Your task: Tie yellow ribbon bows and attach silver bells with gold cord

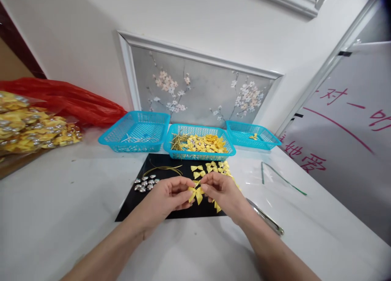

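Between my two hands is a yellow ribbon bow, held above a black mat. My left hand pinches the bow's left side with thumb and fingers. From the other side, my right hand is closed on the bow, its fingertips close to the knot. More yellow bows lie on the mat behind and beside my right hand. Left of my hands sits a cluster of silver heart-shaped beads. Thin gold ties lie on the mat behind them.
A blue basket holds yellow bows and gold ties. Other blue baskets stand left and right, against the wall. Scissors-like metal tool lies by my right forearm. A green strip is farther right; bagged bows sit far left.
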The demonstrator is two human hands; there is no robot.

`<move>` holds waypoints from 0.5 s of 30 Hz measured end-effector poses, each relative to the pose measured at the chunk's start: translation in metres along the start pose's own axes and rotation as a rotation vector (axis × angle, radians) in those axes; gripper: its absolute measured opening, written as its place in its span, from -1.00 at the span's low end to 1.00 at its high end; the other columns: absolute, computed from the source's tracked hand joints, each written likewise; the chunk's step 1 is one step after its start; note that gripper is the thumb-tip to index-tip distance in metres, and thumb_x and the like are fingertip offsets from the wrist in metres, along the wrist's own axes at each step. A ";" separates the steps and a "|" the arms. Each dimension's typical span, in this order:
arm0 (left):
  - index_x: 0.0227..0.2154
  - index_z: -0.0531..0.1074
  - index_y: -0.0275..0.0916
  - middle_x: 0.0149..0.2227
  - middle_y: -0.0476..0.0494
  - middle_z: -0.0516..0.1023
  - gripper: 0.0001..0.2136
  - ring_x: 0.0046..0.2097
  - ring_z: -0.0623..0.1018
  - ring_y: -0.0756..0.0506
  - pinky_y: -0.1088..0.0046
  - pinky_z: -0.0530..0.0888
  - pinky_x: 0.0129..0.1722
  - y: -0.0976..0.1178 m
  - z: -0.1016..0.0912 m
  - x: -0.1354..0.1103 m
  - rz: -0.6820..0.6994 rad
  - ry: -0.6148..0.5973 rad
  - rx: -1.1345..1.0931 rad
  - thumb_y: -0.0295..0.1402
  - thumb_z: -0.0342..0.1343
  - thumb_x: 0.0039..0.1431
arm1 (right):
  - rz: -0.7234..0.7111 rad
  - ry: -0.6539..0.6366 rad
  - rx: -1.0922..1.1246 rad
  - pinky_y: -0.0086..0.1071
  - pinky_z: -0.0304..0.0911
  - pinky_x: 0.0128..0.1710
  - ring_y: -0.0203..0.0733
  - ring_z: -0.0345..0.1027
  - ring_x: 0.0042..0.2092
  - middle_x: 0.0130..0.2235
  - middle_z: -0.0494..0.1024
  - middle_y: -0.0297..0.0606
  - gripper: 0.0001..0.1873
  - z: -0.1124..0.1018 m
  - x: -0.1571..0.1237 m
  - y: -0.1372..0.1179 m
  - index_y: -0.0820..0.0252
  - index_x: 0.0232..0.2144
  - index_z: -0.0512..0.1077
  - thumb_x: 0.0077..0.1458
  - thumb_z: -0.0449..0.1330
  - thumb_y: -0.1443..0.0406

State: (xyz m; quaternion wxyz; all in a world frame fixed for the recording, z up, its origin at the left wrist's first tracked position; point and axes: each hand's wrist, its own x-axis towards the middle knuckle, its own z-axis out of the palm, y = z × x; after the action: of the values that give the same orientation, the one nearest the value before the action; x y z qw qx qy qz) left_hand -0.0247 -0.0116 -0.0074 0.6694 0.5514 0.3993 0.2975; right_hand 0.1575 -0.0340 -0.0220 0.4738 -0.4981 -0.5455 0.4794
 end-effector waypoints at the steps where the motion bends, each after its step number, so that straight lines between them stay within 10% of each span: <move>1: -0.31 0.49 -0.21 -0.43 0.04 0.49 -0.84 -0.35 0.47 0.04 0.50 0.45 -0.23 0.001 0.001 0.000 0.011 -0.001 0.018 -0.28 0.25 0.04 | 0.001 -0.002 -0.004 -0.49 0.20 -0.52 -0.38 0.16 -0.51 -0.53 0.32 -0.44 -0.82 0.000 0.000 0.000 0.21 -0.40 0.39 -0.03 0.22 0.21; 15: -0.52 0.37 -0.25 -0.55 0.07 0.37 -0.84 -0.46 0.36 0.03 0.51 0.32 -0.42 0.000 0.006 0.002 0.095 0.034 0.162 -0.31 0.14 0.10 | -0.088 -0.051 -0.211 -0.43 0.12 -0.47 -0.33 0.18 -0.49 -0.52 0.31 -0.45 -0.93 0.001 -0.004 0.006 0.15 -0.32 0.37 0.10 0.10 0.32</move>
State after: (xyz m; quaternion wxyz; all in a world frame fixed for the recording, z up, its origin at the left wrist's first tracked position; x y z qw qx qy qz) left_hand -0.0187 -0.0132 -0.0069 0.6009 0.6170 0.4066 0.3048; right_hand 0.1570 -0.0376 -0.0285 0.4254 -0.5085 -0.6259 0.4107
